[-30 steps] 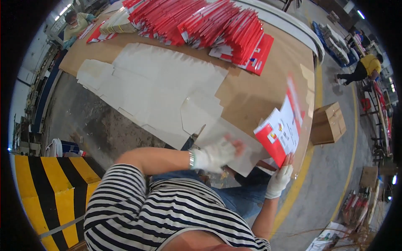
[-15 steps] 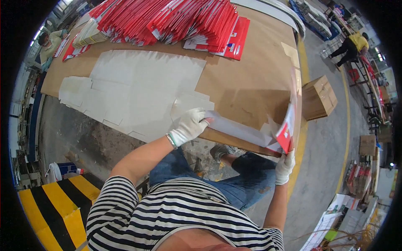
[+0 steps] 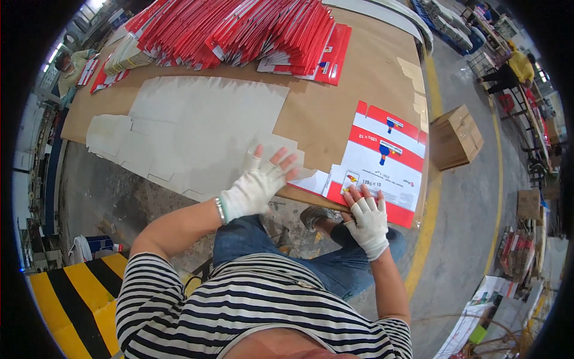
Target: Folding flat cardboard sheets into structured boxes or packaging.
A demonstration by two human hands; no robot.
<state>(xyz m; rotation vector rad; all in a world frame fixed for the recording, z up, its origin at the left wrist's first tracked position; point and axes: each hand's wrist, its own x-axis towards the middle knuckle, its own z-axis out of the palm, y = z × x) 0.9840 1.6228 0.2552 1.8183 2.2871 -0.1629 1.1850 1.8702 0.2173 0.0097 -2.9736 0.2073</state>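
Left hand [image 3: 256, 186], in a white fingerless glove, is lying flat with fingers spread, pressing on the near edge of the plain white die-cut sheets [image 3: 197, 134]; it is grasping nothing. Right hand [image 3: 368, 222], same kind of glove, is also lying open, palm down on the near edge of the red-and-white flattened carton [image 3: 382, 163], fingers spread, no grip.

The carton is lying printed side up at the near right corner of the brown table [image 3: 347, 96], its near edge overhanging the table edge slightly. The white sheets are spreading across the table's left and middle, just beside the carton.

A big fanned stack of red cartons [image 3: 239, 30] is sitting along the far side. A brown cardboard box [image 3: 454, 136] is standing on the floor right of the table. Another person in yellow [image 3: 514, 69] is working far right.
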